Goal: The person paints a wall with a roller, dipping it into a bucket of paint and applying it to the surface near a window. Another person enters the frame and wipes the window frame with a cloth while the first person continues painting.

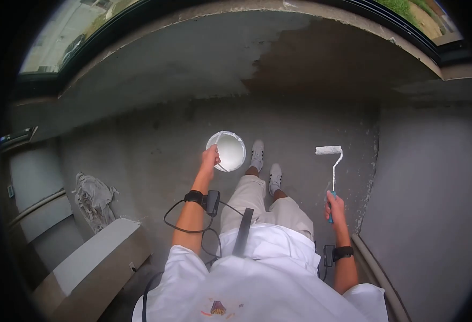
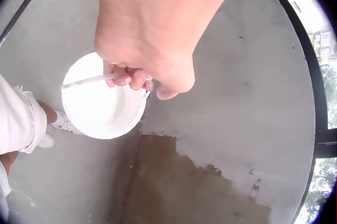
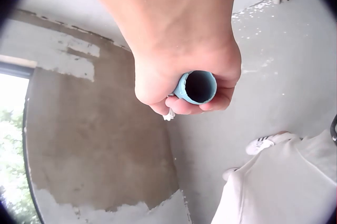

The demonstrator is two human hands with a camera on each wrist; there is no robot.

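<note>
My left hand [image 1: 210, 156] grips the handle [image 2: 87, 81] of a white bucket [image 1: 230, 152], fingers curled round it. White paint [image 2: 108, 105] shows inside, and paint smears line the rim. Out to the right, my right hand [image 1: 336, 209] holds a paint roller by its blue handle [image 1: 331, 199]. The roller's white sleeve [image 1: 328, 150] points forward, away from me, on a bent white frame. In the right wrist view the hollow end of the blue handle [image 3: 199, 87] sticks out of the curled fingers, and the hand hides most of the roller.
Ahead stands a low wall, part grey-coated [image 1: 193, 59], part bare brown [image 1: 311, 59], under a window. A crumpled sheet [image 1: 94, 198] lies on the floor at left, near a boxed ledge [image 1: 99, 257]. A pipe [image 1: 378, 273] runs along the right wall. Cables hang by my left arm.
</note>
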